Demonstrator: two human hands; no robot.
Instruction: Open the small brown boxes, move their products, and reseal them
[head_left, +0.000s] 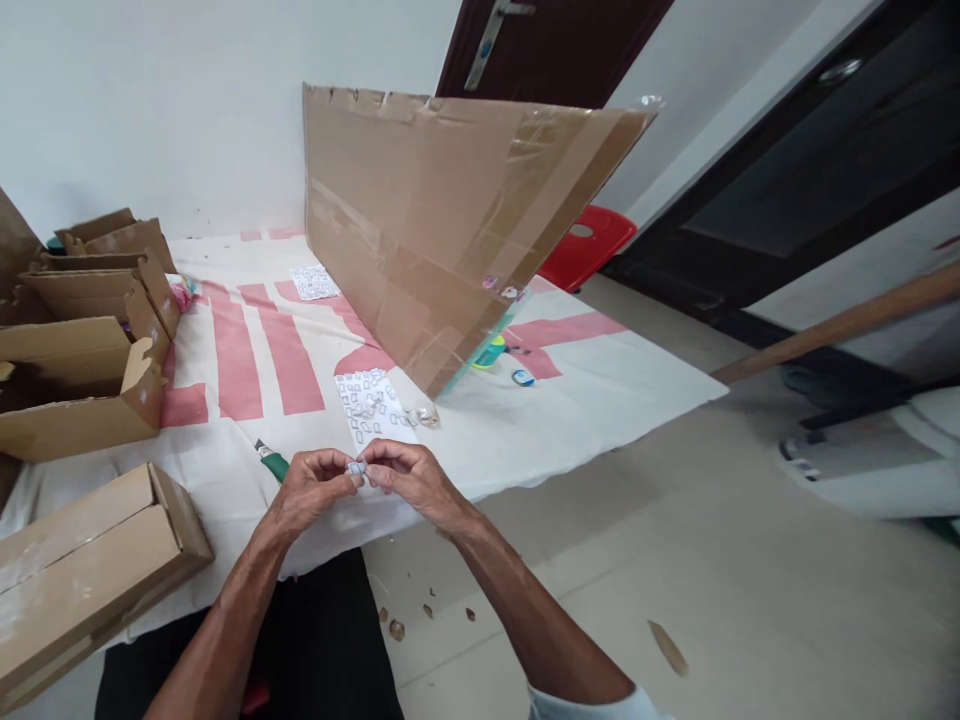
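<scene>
At the near edge of a table covered with a white cloth point(600, 400) printed with faded red shapes, two bare hands meet fingertip to fingertip. The left hand point(309, 487) and the right hand point(409, 480) pinch a tiny pale bluish-white piece point(357, 468) between them, thumbs and forefingers closed on it, the other fingers loosely curled; its exact form is too small to tell. Just beyond the hands lies a white paper sheet point(367, 400) covered in small dark-outlined shapes, with a crumpled clear plastic bit point(427, 415) at its right edge. Beside the left hand, partly hidden by it, is a green-handled cutter point(274, 462). A large brown cardboard panel point(420, 220) with glossy tape stands tilted behind the sheet. To its right are a green-and-yellow object point(491, 352) and a small blue-and-white round item point(523, 378). A second patterned white sheet point(313, 282) lies farther back. Open brown cardboard boxes point(71, 375) line the left side, with a closed brown carton point(90, 570) nearer. Behind the panel shows a red plastic chair point(592, 245).
</scene>
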